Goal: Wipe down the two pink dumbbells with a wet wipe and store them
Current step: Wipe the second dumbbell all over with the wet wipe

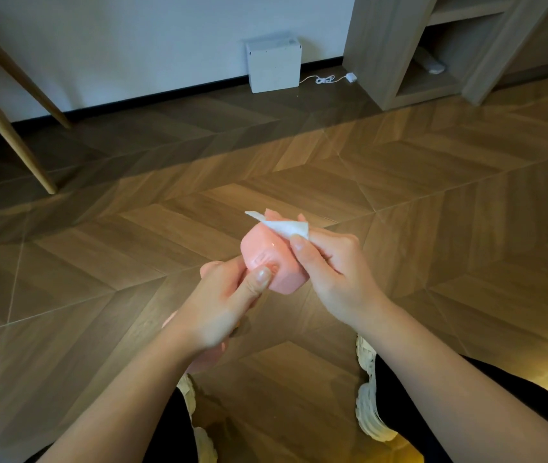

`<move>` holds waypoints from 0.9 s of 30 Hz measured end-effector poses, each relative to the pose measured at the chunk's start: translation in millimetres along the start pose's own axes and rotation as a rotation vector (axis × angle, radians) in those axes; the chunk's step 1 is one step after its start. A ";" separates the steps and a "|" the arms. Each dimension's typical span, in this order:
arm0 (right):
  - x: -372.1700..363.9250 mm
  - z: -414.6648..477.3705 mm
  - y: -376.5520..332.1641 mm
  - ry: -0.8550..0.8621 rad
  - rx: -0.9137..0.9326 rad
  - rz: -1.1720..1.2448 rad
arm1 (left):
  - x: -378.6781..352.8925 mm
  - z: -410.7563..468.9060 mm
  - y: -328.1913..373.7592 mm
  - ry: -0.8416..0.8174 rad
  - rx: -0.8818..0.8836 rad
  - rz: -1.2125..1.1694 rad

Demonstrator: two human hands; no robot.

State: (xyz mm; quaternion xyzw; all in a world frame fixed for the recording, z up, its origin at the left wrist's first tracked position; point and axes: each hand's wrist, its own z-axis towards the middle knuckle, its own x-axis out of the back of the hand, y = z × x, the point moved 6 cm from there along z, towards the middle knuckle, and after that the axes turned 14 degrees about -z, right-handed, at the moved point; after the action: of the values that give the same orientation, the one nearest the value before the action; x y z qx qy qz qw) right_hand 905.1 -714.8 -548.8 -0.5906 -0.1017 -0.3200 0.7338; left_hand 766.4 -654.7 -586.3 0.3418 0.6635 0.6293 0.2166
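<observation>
Gripping pink dumbbell [267, 259], left hand [222, 295] curled, right hand [332, 272] pinching wet wipe [291, 228]

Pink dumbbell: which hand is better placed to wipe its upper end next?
Right. The right hand pinches the wet wipe against the upper end of the pink dumbbell, while the left hand grips its handle and is busy steadying it.

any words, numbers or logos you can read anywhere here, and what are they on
No text here can be read.
pink dumbbell: a raised marking on its end face, partly covered by the left hand, too blurred to read.
white box by the wall: no label that can be made out.
wet wipe: plain, no print visible.
</observation>
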 end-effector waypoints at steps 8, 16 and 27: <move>6.8 -20.5 14.4 0.005 -0.052 0.007 | 14.3 1.6 -8.8 0.111 0.074 -0.382; -2.6 -8.7 -4.6 -0.003 0.027 -0.001 | 5.7 2.9 -8.0 0.018 0.072 -0.056; 9.1 -22.6 12.6 0.044 -0.031 -0.002 | 8.9 -0.9 -11.9 0.111 0.108 -0.396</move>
State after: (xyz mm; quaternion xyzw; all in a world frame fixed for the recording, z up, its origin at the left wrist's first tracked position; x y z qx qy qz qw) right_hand 914.5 -737.8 -560.4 -0.5945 -0.0810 -0.3352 0.7264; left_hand 757.6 -648.5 -596.7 0.1807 0.7615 0.5558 0.2804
